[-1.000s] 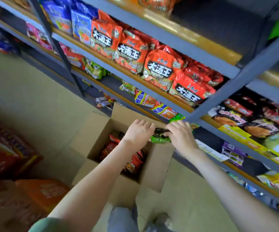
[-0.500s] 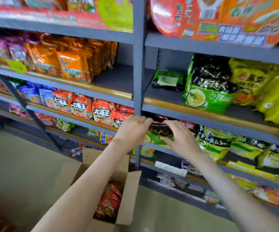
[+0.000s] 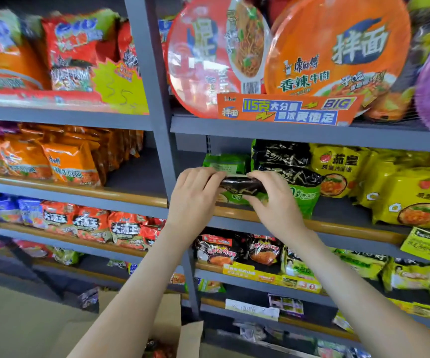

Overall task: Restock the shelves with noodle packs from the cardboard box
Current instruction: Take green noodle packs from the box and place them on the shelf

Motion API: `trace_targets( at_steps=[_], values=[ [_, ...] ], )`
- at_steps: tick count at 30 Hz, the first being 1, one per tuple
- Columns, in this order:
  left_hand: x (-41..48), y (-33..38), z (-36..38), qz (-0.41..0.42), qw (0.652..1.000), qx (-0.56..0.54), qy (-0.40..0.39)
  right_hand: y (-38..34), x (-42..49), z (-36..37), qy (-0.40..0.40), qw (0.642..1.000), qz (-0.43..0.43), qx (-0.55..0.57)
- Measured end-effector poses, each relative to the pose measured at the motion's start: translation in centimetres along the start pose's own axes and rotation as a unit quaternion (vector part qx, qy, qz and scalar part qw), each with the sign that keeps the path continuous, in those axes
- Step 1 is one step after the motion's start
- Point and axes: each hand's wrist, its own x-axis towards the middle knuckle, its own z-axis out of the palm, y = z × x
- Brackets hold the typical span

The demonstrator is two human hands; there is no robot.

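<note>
I hold a black-and-green noodle pack (image 3: 241, 189) between both hands at the front edge of the middle shelf (image 3: 338, 227). My left hand (image 3: 194, 196) grips its left end and my right hand (image 3: 277, 200) grips its right end. Just right of it stand matching black-and-green packs (image 3: 286, 164), with another green pack (image 3: 225, 162) lying further back. The cardboard box (image 3: 172, 329) sits on the floor at the bottom, with red packs (image 3: 157, 351) showing inside.
A grey upright post (image 3: 154, 130) stands just left of my hands. Yellow packs (image 3: 402, 192) fill the shelf to the right, orange packs (image 3: 61, 161) the bay to the left. Large bowl noodles (image 3: 312, 55) sit on the shelf above, red-black packs (image 3: 224, 249) below.
Both hands have lifted the green pack from above the box up to the middle shelf, and my view has tilted up from the floor to the shelves.
</note>
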Motion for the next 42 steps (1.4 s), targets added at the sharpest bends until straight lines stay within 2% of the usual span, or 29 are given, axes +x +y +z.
trace_targets(
  at_steps=[3,12,15,19,25,27,30,35,39,42],
  values=[
    [0.1,-1.4,1.8,-0.003,1.000,0.010,-0.010,0.6,1.4,1.1,-0.014,1.000,-0.008,-0.023],
    [0.1,-4.1,5.3,-0.066,0.990,0.009,-0.125,1.7,3.6,3.9,-0.116,0.989,0.041,-0.077],
    [0.1,-3.8,5.7,-0.081,0.986,0.002,-0.149,2.3,3.1,4.3,-0.107,0.990,0.036,-0.087],
    [0.8,-3.3,5.9,-0.134,0.978,0.005,-0.162,3.1,3.0,4.6,-0.050,0.985,0.007,-0.163],
    [0.6,-2.4,6.3,-0.196,0.959,-0.048,-0.199,2.6,4.1,5.6,-0.048,0.964,-0.016,-0.261],
    [0.2,-2.3,6.3,-0.177,0.961,-0.063,-0.202,2.2,3.8,5.8,-0.053,0.958,-0.036,-0.280],
    [-0.3,-2.4,5.6,-0.133,0.972,-0.032,-0.193,1.4,3.5,6.2,-0.062,0.950,-0.067,-0.297],
    [-1.4,-3.8,5.1,-0.081,0.987,-0.021,-0.134,0.6,4.4,6.8,-0.043,0.948,-0.069,-0.309],
    [-2.0,-4.1,4.8,-0.087,0.989,-0.087,-0.085,0.9,4.5,6.8,-0.058,0.960,-0.057,-0.268],
    [-2.3,-4.4,4.5,-0.067,0.991,-0.060,-0.095,1.2,5.0,6.8,-0.053,0.957,-0.057,-0.280]
  ],
)
